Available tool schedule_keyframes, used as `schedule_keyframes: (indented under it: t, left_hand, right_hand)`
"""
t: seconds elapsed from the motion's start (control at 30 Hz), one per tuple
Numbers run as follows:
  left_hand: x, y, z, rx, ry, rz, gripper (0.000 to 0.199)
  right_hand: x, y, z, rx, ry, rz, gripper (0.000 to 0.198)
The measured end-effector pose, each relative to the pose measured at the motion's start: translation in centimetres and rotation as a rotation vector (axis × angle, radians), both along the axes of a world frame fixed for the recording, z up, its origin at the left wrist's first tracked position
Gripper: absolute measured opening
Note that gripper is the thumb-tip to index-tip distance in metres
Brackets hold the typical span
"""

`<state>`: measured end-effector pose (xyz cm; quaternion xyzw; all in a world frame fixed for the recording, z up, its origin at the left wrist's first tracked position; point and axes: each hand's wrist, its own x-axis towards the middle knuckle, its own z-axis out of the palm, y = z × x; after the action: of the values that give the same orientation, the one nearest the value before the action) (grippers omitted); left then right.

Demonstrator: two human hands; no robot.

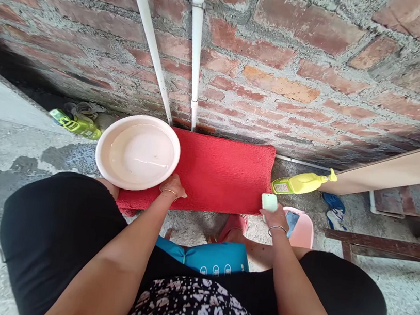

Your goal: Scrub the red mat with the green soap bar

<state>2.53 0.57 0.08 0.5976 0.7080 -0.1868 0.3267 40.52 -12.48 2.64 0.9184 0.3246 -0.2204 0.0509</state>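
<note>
My left hand [174, 186] rests on a red textured cloth [227, 173] spread over a low support. Its thumb sticks out to the side, and its fingers lie against or just beside the lower right edge of a pale pink basin [103, 173] of clear water. At the cloth's right end, my right hand [276, 220] is closed on a mint-green flat piece with rounded corners, which looks like a phone case [269, 202]. Just below that hand stands a small pink tub [307, 231], with a dark flat phone-like thing [292, 223] in it.
A yellow pump bottle [300, 184] stands right of the cloth. Left of the basin is a green bottle [85, 128] beside a crumpled rag. White pipes [195, 40] run down the brick wall behind. Blue slippers [335, 209] and a wooden frame [385, 246] are at right.
</note>
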Motion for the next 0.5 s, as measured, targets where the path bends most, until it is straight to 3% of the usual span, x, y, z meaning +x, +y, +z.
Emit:
schedule_keyframes:
  t: [0.03, 0.1, 0.2, 0.3, 0.37, 0.43, 0.5]
  left_hand:
    - [0.0, 0.0, 0.0, -0.006, 0.0, -0.001, 0.084]
    - [0.0, 0.1, 0.0, -0.012, -0.001, -0.004, 0.084]
    - [0.0, 0.0, 0.1, -0.007, -0.001, -0.012, 0.084]
    - [-0.1, -0.1, 0.2, 0.007, 0.002, -0.023, 0.083]
    - [-0.1, -0.2, 0.2, 0.015, 0.0, -0.028, 0.082]
    - [-0.1, -0.1, 0.3, 0.013, -0.003, -0.024, 0.082]
    - [0.0, -0.1, 0.3, 0.004, -0.007, -0.014, 0.082]
  right_hand:
    - [0.4, -0.1, 0.2, 0.01, 0.003, -0.068, 0.062]
    - [-0.2, 0.1, 0.4, 0.061, 0.031, -0.068, 0.065]
    - [-3.3, 1.0, 0.1, 0.113, 0.092, 0.189, 0.072]
    - [-5.6, 1.7, -0.1, 0.077, 0.086, 0.417, 0.075]
    - [-4.9, 1.4, -0.1, 0.05, 0.064, 0.373, 0.074]
    - [-2.8, 0.6, -0.2, 0.01, 0.018, 0.199, 0.072]
    - [-0.3, -0.2, -0.3, -0.014, -0.039, 0.13, 0.068]
